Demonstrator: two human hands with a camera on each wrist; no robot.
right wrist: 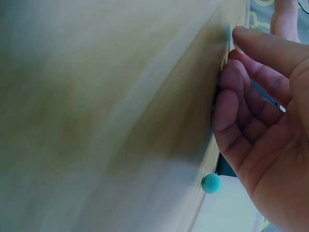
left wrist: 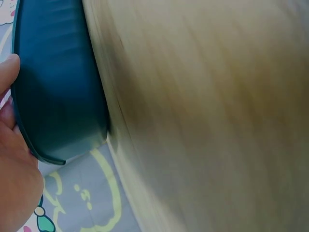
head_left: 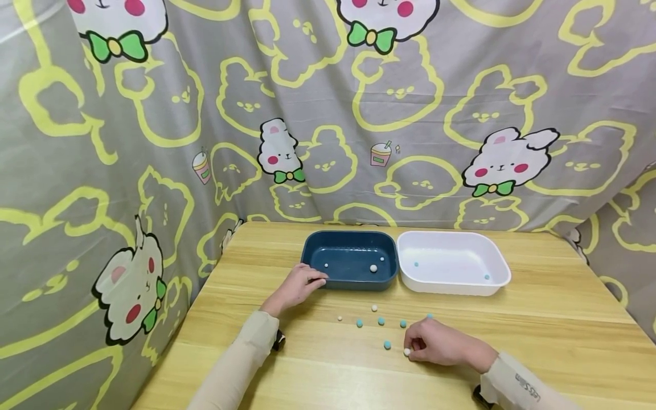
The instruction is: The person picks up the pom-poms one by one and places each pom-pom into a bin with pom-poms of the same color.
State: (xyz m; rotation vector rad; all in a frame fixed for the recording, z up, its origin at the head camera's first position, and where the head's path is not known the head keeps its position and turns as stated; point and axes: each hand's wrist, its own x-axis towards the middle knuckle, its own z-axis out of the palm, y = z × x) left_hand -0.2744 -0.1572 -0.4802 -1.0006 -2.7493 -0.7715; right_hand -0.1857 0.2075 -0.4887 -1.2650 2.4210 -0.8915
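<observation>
My left hand (head_left: 297,287) is at the near left corner of a dark blue plastic tray (head_left: 359,285), gripping its rim; the left wrist view shows the thumb (left wrist: 8,72) over that rim. Inside this tray lie a larger white ball (head_left: 373,269) and two smaller white ones. On the tabletop, my right hand (head_left: 441,344) pinches a small white ball (head_left: 407,352) between thumb and fingertips. In the right wrist view the curled fingers (right wrist: 231,82) hide that ball. A blue ball (head_left: 387,345) lies just left of the right hand, and another (head_left: 429,316) sits beyond its knuckles.
A white tray (head_left: 456,289) stands right beside the dark one, with two small blue balls in it. Several loose blue and white balls, among them a white one (head_left: 374,308), are scattered on the wooden table (head_left: 318,364). A patterned curtain (head_left: 328,193) hangs behind and to the left.
</observation>
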